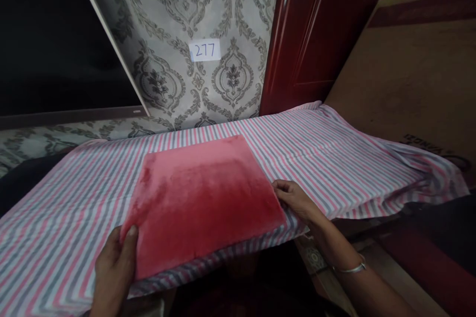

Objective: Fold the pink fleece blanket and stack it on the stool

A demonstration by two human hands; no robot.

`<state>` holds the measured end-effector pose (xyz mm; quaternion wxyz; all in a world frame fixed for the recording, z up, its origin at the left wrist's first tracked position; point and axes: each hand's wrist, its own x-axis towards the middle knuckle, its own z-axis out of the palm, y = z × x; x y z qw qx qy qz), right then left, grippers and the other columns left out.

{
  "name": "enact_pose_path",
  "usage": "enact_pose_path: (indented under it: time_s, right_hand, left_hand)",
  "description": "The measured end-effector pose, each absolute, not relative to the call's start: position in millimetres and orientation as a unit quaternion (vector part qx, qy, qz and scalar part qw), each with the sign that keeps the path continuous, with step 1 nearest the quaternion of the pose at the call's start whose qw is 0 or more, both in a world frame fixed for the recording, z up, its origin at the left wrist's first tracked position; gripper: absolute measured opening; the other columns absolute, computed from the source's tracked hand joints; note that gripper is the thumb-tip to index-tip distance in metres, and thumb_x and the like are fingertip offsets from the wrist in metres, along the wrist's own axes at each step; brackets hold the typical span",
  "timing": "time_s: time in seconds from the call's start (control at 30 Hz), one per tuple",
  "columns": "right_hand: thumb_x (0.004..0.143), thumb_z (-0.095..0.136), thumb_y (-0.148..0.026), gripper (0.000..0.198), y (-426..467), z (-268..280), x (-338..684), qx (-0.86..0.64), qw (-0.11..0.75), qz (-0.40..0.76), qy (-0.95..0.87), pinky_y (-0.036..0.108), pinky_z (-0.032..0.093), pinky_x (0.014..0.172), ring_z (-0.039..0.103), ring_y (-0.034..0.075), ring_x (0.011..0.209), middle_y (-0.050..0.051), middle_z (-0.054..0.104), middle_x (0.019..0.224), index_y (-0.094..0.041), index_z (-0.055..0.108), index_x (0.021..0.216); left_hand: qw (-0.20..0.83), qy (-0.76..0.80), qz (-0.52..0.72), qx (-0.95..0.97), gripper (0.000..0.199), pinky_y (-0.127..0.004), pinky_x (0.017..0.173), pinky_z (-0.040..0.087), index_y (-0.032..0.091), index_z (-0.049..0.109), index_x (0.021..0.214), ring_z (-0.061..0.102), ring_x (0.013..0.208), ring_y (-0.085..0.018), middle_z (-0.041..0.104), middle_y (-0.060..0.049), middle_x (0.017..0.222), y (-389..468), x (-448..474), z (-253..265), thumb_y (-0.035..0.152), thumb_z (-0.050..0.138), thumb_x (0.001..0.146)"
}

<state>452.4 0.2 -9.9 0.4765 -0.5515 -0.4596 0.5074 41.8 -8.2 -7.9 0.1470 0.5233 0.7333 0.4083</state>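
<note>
A rectangular piece of red plush cloth (208,198) lies flat on a striped sheet (305,143), its near edge by the sheet's front edge. At the cloth's left edge, near the front corner, my left hand (117,262) pinches the fabric between thumb and fingers. My right hand (293,198) grips the cloth's right edge with its fingertips, partly hidden under the hand. A silver bangle (351,266) circles my right wrist.
A dark screen (63,39) stands at the back left. Patterned wallpaper (230,5) carries a paper label reading 277 (205,50). To the right are a dark red door (308,25) and a large cardboard box (416,74).
</note>
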Motion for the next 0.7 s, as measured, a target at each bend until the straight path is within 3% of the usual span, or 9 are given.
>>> enact_pose_path:
  time_s: [0.13,0.3,0.43,0.57,0.7]
  right_hand:
    - [0.065,0.075,-0.05,0.036,-3,-14,454,-0.552,0.47,0.525,-0.446,0.022,0.029,0.049,0.038,0.008,0.049,-0.006,0.049,0.055,-0.019,0.056,0.064]
    - [0.066,0.075,-0.051,0.036,0,-9,452,-0.542,0.448,0.518,-0.487,0.024,0.037,0.056,0.048,0.012,0.058,-0.002,0.059,0.066,-0.019,0.062,0.073]
    - [0.07,0.071,-0.048,0.032,5,-3,452,-0.53,0.471,0.472,-0.523,0.027,0.042,0.063,0.055,0.016,0.068,0.001,0.063,0.076,-0.019,0.065,0.082]
    - [0.076,0.066,-0.044,0.031,11,1,451,-0.529,0.472,0.416,-0.57,0.027,0.042,0.064,0.053,0.015,0.068,0.003,0.065,0.087,-0.02,0.067,0.095]
    - [0.074,0.068,-0.038,0.034,18,0,450,-0.547,0.461,0.336,-0.612,0.029,0.045,0.068,0.052,0.015,0.069,0.005,0.068,0.098,-0.021,0.071,0.102]
  left_hand:
    - [0.162,0.725,0.423,0.519,0.051,-0.034,0.071,0.049,0.023,0.064,0.087,0.062,0.077,-0.025,0.066,-0.001,0.075,-14,54,2,0.07,0.048,0.08]
    - [0.185,0.73,0.432,0.496,0.057,-0.034,0.066,0.051,0.022,0.067,0.094,0.063,0.074,-0.025,0.068,-0.001,0.075,-15,55,3,0.074,0.052,0.075]
    - [0.196,0.725,0.422,0.508,0.06,-0.034,0.066,0.05,0.022,0.067,0.096,0.064,0.073,-0.025,0.068,-0.001,0.075,-12,47,-3,0.076,0.052,0.074]
    - [0.197,0.723,0.42,0.511,0.06,-0.034,0.067,0.051,0.022,0.067,0.094,0.065,0.079,-0.027,0.069,-0.002,0.08,-10,44,-4,0.076,0.053,0.072]
    - [0.204,0.724,0.424,0.504,0.059,-0.034,0.065,0.052,0.022,0.067,0.094,0.065,0.079,-0.028,0.07,-0.003,0.079,-10,44,-5,0.075,0.053,0.073]
